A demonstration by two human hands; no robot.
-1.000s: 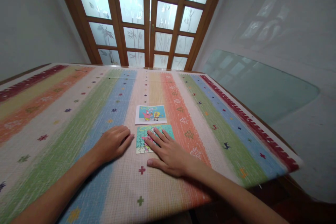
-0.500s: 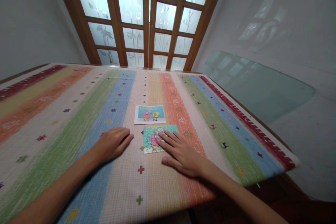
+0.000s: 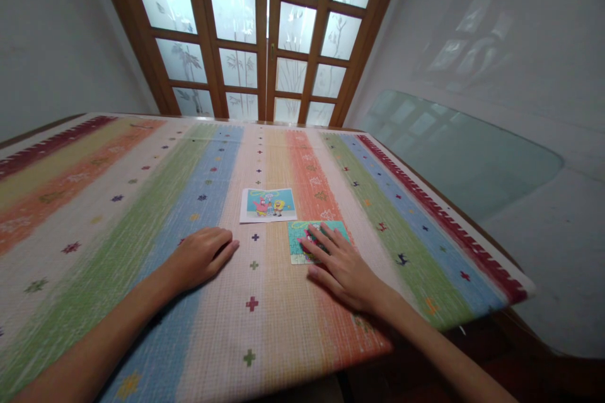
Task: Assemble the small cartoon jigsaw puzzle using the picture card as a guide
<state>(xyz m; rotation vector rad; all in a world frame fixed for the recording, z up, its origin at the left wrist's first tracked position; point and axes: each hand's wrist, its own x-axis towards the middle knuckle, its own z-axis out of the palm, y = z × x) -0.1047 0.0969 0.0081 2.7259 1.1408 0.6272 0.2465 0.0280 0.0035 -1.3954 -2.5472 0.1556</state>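
Observation:
My right hand (image 3: 343, 267) lies flat with spread fingers on a small assembled jigsaw puzzle (image 3: 297, 245). Teal background and a pink cartoon figure show on the puzzle, while the fingers hide much of its middle and right. My left hand (image 3: 203, 255) rests on the striped tablecloth (image 3: 227, 327) to the left, its fingers curled in and nothing seen in them. Just beyond the puzzle is a printed picture card (image 3: 268, 205) with cartoon characters on a blue background, touched by neither hand.
The cloth covers a large table whose near edge (image 3: 302, 384) runs below my hands. Wooden doors with frosted panes (image 3: 265, 44) stand past the far edge. A pale wall (image 3: 534, 94) with a greenish glass panel (image 3: 454, 145) rises on the right.
The puzzle has slid to the right and slightly away under my right hand, leaving its former spot beside the left hand bare. My left hand and the picture card have stayed put.

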